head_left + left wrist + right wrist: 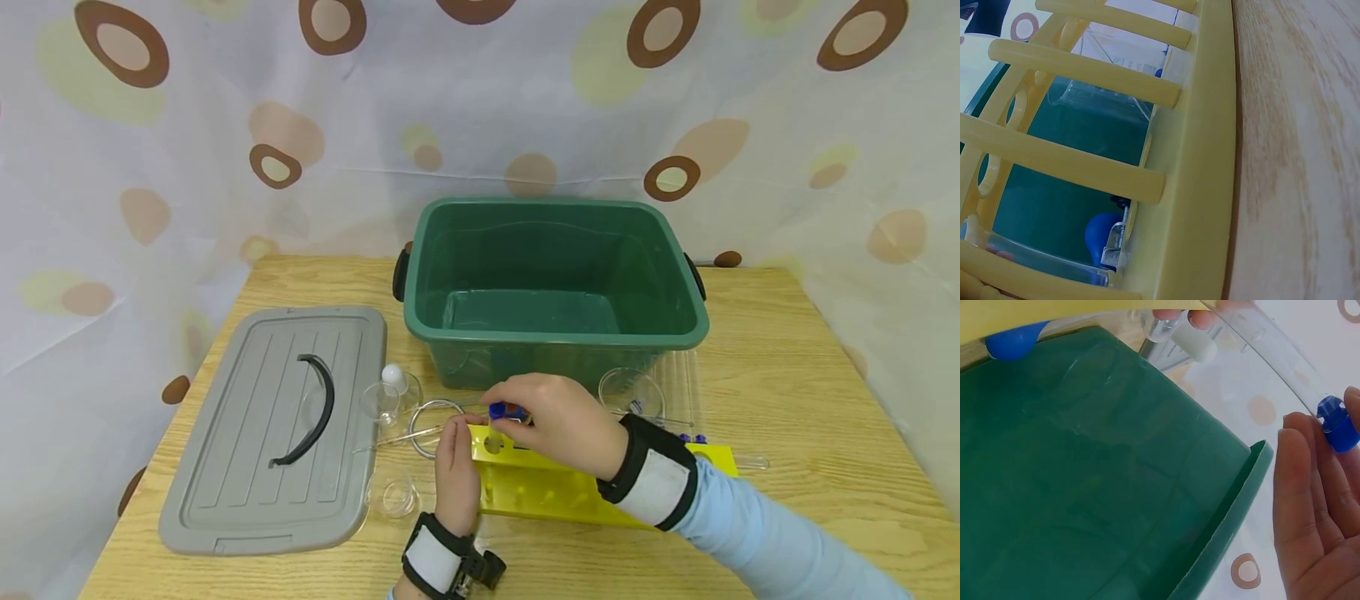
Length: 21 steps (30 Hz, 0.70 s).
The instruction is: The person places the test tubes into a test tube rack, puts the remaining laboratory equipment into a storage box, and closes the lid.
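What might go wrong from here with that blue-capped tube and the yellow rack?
The right grip holds the clear, slender tube with a blue cap up near its cap, so the tube might slip or knock against the yellow plastic rack. Also, a clear, round, see-through vessel sits close beside the left grip; a sideways bump could tip or crack it.

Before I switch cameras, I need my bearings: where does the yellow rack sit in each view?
Head: yellow rack right of lower centre, partly hidden by the right arm.
Left wrist: large and close, across the left and centre.
Right wrist: only a strip along the top edge, from the left corner.
Shared landmark: the green bin, visible in all three.
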Each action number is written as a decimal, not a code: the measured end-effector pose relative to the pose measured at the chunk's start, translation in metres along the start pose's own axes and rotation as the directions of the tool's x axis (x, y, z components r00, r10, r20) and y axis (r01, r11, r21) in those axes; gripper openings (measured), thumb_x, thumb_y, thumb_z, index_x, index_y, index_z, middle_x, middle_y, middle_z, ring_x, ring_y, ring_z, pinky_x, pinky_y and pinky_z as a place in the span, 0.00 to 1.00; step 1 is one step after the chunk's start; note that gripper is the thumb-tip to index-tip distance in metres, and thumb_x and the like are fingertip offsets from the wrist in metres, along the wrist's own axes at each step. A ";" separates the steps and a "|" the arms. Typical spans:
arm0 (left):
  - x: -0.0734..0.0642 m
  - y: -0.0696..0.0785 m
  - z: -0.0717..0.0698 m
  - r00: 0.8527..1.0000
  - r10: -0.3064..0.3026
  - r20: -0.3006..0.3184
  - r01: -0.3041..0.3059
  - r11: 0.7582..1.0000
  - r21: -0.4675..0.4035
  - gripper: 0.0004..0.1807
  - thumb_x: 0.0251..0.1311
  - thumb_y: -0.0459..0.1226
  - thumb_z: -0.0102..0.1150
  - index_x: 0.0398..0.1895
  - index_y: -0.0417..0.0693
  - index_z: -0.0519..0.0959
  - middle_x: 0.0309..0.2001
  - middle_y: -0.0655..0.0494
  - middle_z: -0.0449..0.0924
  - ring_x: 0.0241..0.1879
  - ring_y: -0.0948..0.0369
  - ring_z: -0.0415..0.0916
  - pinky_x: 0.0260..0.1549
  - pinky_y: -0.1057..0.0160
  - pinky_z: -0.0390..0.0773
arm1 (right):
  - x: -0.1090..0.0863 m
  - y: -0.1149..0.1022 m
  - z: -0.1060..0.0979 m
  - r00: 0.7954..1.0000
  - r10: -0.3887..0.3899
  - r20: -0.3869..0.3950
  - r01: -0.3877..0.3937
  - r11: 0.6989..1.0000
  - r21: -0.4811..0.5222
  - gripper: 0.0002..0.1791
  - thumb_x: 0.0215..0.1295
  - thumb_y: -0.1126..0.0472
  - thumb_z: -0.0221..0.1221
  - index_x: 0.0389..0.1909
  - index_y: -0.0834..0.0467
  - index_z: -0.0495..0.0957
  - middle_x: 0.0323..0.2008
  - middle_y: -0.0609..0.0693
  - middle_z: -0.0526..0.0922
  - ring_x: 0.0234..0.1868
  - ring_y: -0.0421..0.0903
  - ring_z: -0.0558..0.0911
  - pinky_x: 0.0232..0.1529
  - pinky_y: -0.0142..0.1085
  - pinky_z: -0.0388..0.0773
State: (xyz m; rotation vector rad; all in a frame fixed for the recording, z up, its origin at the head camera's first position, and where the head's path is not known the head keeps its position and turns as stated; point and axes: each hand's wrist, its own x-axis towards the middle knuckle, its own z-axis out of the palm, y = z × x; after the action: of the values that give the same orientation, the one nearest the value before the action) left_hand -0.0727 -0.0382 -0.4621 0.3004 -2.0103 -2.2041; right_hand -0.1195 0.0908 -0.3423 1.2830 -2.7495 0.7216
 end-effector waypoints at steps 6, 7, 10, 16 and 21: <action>0.000 0.001 0.000 1.000 -0.013 -0.005 0.013 1.000 0.003 0.20 0.74 0.41 0.30 0.42 0.34 0.70 0.45 0.43 0.75 0.53 0.53 0.68 0.54 0.55 0.60 | -0.001 0.000 0.002 1.000 0.003 0.010 -0.003 1.000 -0.001 0.12 0.53 0.63 0.66 0.40 0.59 0.81 0.35 0.49 0.85 0.32 0.42 0.82 0.35 0.31 0.79; 0.000 0.001 0.000 1.000 -0.015 -0.006 0.015 1.000 0.003 0.20 0.74 0.41 0.30 0.42 0.34 0.70 0.45 0.43 0.75 0.53 0.53 0.68 0.54 0.55 0.60 | -0.001 0.000 0.002 1.000 0.005 0.012 -0.005 1.000 -0.001 0.12 0.53 0.63 0.67 0.40 0.59 0.81 0.35 0.49 0.85 0.32 0.42 0.82 0.35 0.31 0.79; 0.000 0.000 0.000 1.000 -0.015 -0.005 0.015 1.000 0.005 0.20 0.74 0.41 0.30 0.42 0.34 0.70 0.45 0.43 0.75 0.53 0.53 0.67 0.54 0.55 0.60 | -0.001 0.000 0.002 1.000 0.011 0.014 -0.011 1.000 -0.011 0.13 0.53 0.63 0.67 0.41 0.59 0.81 0.36 0.50 0.85 0.34 0.43 0.83 0.36 0.32 0.80; 0.001 -0.002 0.000 1.000 -0.024 -0.007 0.024 1.000 0.001 0.21 0.74 0.41 0.30 0.43 0.33 0.70 0.45 0.42 0.75 0.52 0.54 0.69 0.53 0.56 0.63 | -0.018 -0.003 -0.017 0.995 0.019 -0.095 -0.025 0.997 -0.068 0.16 0.52 0.61 0.68 0.44 0.57 0.81 0.37 0.48 0.85 0.37 0.42 0.83 0.38 0.35 0.80; 0.001 -0.002 0.000 0.998 -0.066 -0.002 0.066 0.998 -0.020 0.20 0.75 0.42 0.30 0.44 0.34 0.69 0.46 0.40 0.75 0.47 0.59 0.71 0.49 0.64 0.69 | -0.065 0.011 -0.063 0.922 0.045 -0.385 -0.091 0.991 -0.101 0.15 0.47 0.68 0.69 0.39 0.59 0.82 0.33 0.49 0.85 0.33 0.33 0.79 0.33 0.23 0.76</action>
State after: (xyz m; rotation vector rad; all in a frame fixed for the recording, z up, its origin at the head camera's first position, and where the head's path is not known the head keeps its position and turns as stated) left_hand -0.0732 -0.0378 -0.4640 0.3725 -2.0039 -2.2598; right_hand -0.0949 0.1702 -0.3036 0.9124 -2.4841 0.7138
